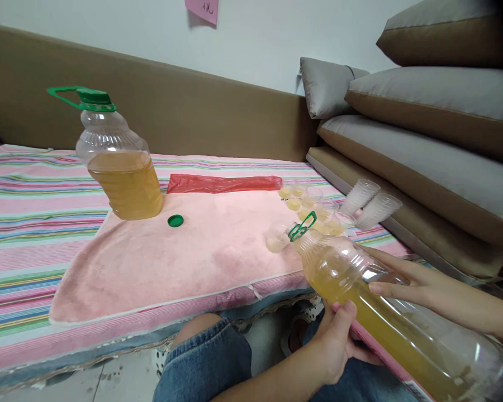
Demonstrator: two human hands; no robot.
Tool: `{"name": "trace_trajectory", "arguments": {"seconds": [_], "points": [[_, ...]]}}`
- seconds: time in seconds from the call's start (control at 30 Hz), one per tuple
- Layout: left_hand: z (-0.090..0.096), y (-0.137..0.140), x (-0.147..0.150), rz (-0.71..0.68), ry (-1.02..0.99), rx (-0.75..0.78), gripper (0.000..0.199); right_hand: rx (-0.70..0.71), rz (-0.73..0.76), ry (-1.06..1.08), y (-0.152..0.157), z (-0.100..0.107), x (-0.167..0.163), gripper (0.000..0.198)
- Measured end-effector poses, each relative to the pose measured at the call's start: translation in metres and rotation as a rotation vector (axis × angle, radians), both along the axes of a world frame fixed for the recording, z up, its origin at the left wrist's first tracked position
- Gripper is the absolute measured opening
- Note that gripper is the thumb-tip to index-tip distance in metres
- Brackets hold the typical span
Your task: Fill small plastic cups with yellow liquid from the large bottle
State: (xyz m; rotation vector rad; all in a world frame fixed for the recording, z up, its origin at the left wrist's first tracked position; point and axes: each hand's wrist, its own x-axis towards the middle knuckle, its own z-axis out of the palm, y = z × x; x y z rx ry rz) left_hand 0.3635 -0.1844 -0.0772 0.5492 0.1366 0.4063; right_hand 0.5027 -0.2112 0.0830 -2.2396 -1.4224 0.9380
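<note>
A large clear bottle of yellow liquid lies tilted across my lap, its neck pointing to the left with a green ring and loop around it. My left hand grips the bottle's body from below, near a pink label edge. On the far upper side, my right hand holds the same bottle with fingers along the plastic. The open mouth is at the rim of a clear plastic cup on the pink towel. Behind it stand several cups with yellow liquid in them.
A second big bottle with a green handled cap stands at left. A loose green cap lies on the pink towel. A red plastic bag stretches behind. Two stacks of cups lean near piled cushions.
</note>
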Motion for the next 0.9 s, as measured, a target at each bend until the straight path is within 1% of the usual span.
{"name": "trace_trajectory", "arguments": {"seconds": [0.1, 0.17, 0.3, 0.47, 0.53, 0.63, 0.9], "points": [[-0.0001, -0.0002, -0.0001, -0.002, -0.006, -0.001, 0.096, 0.011, -0.013, -0.011, 0.0, -0.0002, -0.0005, 0.097], [-0.0009, -0.0005, 0.0001, 0.0, -0.019, -0.004, 0.094, 0.002, -0.016, -0.03, 0.0004, 0.0005, -0.0013, 0.1], [-0.0025, -0.0011, 0.0011, -0.005, -0.025, -0.006, 0.096, -0.003, -0.002, -0.063, 0.0015, 0.0021, -0.002, 0.103], [-0.0036, -0.0015, 0.0024, 0.003, 0.01, -0.001, 0.099, -0.007, 0.009, -0.028, 0.0002, -0.0006, 0.0018, 0.101], [-0.004, -0.0015, 0.0024, 0.009, 0.008, -0.006, 0.097, -0.013, 0.002, -0.026, -0.0003, -0.0011, 0.0021, 0.1], [-0.0045, -0.0014, 0.0023, 0.002, -0.01, -0.01, 0.094, -0.025, 0.007, -0.04, 0.0001, 0.0005, -0.0003, 0.103], [-0.0034, -0.0007, 0.0013, -0.004, -0.03, -0.005, 0.092, -0.057, -0.009, -0.062, 0.0037, 0.003, -0.0043, 0.112]]}}
